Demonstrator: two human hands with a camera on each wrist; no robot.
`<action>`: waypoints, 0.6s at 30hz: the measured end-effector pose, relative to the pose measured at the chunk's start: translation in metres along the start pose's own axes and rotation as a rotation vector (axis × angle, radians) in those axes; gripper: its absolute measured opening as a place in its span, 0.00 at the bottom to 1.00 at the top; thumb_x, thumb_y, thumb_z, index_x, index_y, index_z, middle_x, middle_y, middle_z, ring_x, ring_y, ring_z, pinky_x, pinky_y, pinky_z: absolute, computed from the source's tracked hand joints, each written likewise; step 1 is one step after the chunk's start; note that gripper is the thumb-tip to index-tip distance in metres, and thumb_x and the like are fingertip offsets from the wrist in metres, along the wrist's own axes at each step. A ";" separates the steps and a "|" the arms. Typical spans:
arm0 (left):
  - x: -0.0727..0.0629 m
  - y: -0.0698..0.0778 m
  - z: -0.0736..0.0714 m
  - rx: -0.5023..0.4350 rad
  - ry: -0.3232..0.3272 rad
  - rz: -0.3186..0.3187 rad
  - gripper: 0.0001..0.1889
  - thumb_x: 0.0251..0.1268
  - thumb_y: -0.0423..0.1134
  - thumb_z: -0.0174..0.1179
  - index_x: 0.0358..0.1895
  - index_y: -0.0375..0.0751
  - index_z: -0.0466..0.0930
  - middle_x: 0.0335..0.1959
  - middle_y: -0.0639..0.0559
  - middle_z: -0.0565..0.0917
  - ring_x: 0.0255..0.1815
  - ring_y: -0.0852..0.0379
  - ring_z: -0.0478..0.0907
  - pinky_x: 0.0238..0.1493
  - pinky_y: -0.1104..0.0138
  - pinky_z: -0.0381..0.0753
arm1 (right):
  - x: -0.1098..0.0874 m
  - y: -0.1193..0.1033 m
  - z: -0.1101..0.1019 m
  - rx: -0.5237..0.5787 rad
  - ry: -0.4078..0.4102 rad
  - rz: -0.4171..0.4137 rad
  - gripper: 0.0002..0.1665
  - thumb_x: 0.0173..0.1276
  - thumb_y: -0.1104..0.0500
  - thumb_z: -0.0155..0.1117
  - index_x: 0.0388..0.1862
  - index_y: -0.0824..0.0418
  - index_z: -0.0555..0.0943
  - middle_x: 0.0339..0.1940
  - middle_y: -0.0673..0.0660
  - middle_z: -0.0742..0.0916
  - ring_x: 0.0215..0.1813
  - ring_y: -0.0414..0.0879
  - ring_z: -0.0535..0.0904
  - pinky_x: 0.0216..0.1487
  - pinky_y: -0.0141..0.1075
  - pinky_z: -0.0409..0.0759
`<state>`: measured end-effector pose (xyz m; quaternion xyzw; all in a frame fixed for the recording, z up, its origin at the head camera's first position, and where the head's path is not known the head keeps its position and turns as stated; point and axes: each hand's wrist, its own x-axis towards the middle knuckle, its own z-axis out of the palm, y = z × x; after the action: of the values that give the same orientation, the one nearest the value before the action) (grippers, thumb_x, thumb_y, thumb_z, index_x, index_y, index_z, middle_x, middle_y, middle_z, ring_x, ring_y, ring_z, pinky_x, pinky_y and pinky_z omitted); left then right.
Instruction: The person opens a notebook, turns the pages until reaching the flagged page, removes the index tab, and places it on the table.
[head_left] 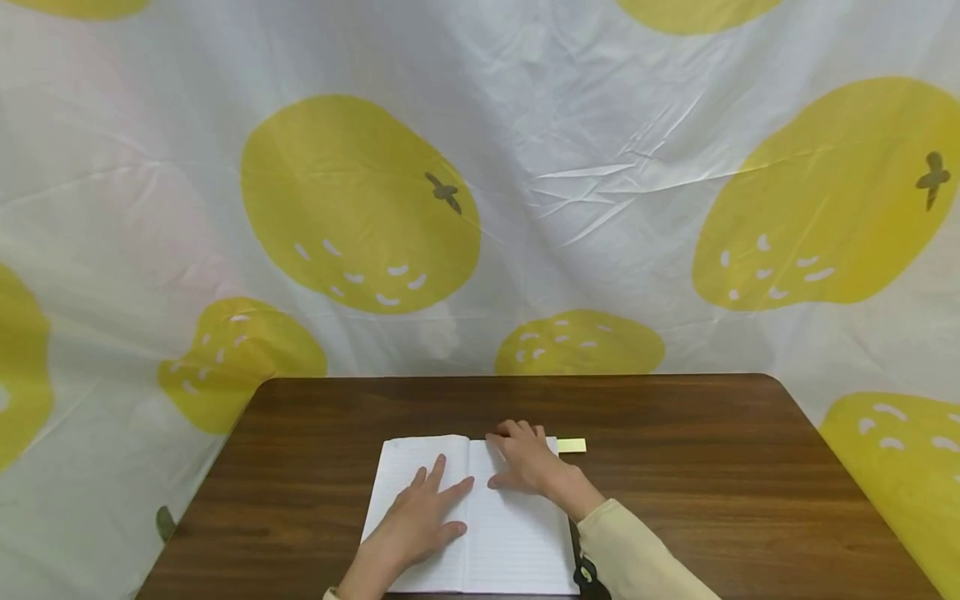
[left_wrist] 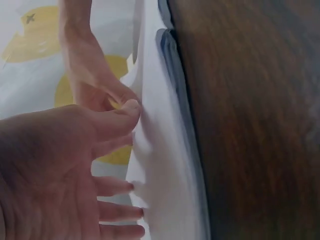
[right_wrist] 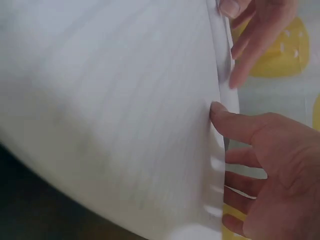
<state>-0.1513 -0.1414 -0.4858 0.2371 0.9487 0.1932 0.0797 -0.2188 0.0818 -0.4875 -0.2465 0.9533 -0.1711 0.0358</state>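
Note:
An open notebook (head_left: pixel 517 542) with ruled white pages lies flat in the head view, its spine crease running up the middle. My left hand (head_left: pixel 416 517) rests on the left page, fingers spread, the index fingertip and thumb reaching to the crease. On the upper part of the right page lies my right hand (head_left: pixel 528 462), its fingers toward the top edge and its thumb near the crease. In the right wrist view the right thumb and fingertips touch the paper. The left wrist view shows the left fingertips at the page and the notebook's dark cover edge (left_wrist: pixel 187 107).
A pale yellow tab (head_left: pixel 572 446) sticks out past the notebook's upper right edge. Underneath is a brown wood-grain table (head_left: pixel 712 483) with rounded far corners. Behind it hangs a white curtain (head_left: pixel 570 208) printed with large yellow fruit. A black item (head_left: pixel 588 577) sits by the right sleeve.

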 end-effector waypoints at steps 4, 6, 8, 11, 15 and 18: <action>0.000 0.002 0.002 0.018 -0.034 -0.018 0.31 0.67 0.53 0.64 0.72 0.53 0.73 0.76 0.28 0.63 0.71 0.20 0.64 0.62 0.32 0.72 | -0.008 0.000 0.001 -0.056 0.042 -0.010 0.38 0.61 0.49 0.77 0.65 0.67 0.79 0.64 0.65 0.79 0.64 0.63 0.73 0.60 0.61 0.67; -0.001 0.002 0.003 0.016 -0.040 -0.027 0.31 0.67 0.53 0.64 0.73 0.54 0.72 0.76 0.28 0.63 0.72 0.20 0.63 0.61 0.32 0.72 | -0.013 0.002 0.001 -0.079 0.073 -0.014 0.36 0.61 0.49 0.77 0.63 0.67 0.80 0.64 0.65 0.80 0.63 0.63 0.74 0.59 0.61 0.67; -0.001 0.001 0.003 0.018 -0.039 -0.029 0.32 0.67 0.54 0.64 0.73 0.54 0.72 0.76 0.28 0.63 0.72 0.21 0.64 0.61 0.31 0.72 | -0.018 0.006 0.001 -0.094 0.111 -0.016 0.36 0.60 0.50 0.78 0.62 0.67 0.81 0.63 0.65 0.80 0.62 0.63 0.75 0.59 0.62 0.68; -0.002 0.001 0.003 0.014 -0.031 -0.028 0.32 0.67 0.53 0.64 0.73 0.54 0.71 0.76 0.27 0.63 0.72 0.21 0.64 0.61 0.31 0.72 | -0.027 0.013 0.001 -0.119 0.162 -0.018 0.35 0.59 0.50 0.79 0.61 0.66 0.81 0.62 0.65 0.81 0.61 0.64 0.75 0.58 0.62 0.69; -0.003 0.000 0.002 0.002 -0.029 -0.036 0.31 0.67 0.52 0.65 0.73 0.54 0.72 0.76 0.27 0.63 0.72 0.21 0.63 0.61 0.31 0.71 | -0.039 0.023 0.002 -0.138 0.206 -0.024 0.34 0.58 0.51 0.79 0.61 0.65 0.81 0.60 0.65 0.82 0.60 0.64 0.76 0.57 0.62 0.70; -0.003 0.000 0.002 -0.003 -0.029 -0.037 0.31 0.67 0.51 0.65 0.73 0.53 0.72 0.76 0.27 0.63 0.72 0.21 0.63 0.61 0.31 0.71 | -0.048 0.028 0.003 -0.121 0.229 -0.028 0.35 0.59 0.53 0.79 0.63 0.65 0.80 0.59 0.65 0.82 0.59 0.63 0.77 0.55 0.61 0.70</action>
<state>-0.1478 -0.1419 -0.4877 0.2223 0.9514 0.1899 0.0973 -0.1894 0.1271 -0.5004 -0.2405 0.9561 -0.1407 -0.0906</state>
